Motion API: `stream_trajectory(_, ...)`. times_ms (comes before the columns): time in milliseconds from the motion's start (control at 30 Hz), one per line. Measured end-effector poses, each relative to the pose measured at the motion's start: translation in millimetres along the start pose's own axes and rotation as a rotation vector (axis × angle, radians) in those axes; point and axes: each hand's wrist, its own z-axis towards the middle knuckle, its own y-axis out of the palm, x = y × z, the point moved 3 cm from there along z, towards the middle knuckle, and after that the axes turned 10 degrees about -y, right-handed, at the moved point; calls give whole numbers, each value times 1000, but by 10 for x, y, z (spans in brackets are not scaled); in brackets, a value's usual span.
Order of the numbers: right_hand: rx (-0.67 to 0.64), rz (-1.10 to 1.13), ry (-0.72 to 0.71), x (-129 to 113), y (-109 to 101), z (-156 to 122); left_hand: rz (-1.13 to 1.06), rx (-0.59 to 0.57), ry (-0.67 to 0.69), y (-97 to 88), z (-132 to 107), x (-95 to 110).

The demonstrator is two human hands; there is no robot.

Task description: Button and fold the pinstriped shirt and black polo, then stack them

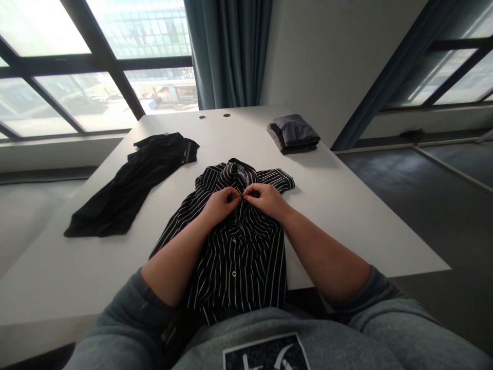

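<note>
Shirt, black with white pinstripes, lies flat on the desk; left hand and right hand pinch narrowly at its collar. Placket looks closed below, top end unfinished. Black garment lies left; folded dark clothes beyond.

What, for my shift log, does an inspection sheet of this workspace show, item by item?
surface: white table, two small round holes near its far edge
job's things: black striped shirt, laid front up, collar away from the person
clutter: black garment spread out to the left; folded dark grey garment at the far right
grippers: left hand and right hand, both pinching the shirt's front near the neck
cables: nothing seen
surroundings: large windows, teal curtains, dark floor
</note>
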Motion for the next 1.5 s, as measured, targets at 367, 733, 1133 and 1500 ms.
stream_trajectory(367, -6, 102, 59, 99, 19, -22, 110, 12, 112, -58, -49, 89)
stream_trajectory(733, 9, 79, 53, -2, 25, -17, 45, 25, 85, -4, -40, 57)
stream_trajectory(1133, -57, 6, 5, 21, 8, -7, -37, -45, -40, 6, 41, -37)
stream_trajectory(1500, -103, -191, -246, -28, -17, 12, -92, -51, -7, 34, 36, -35)
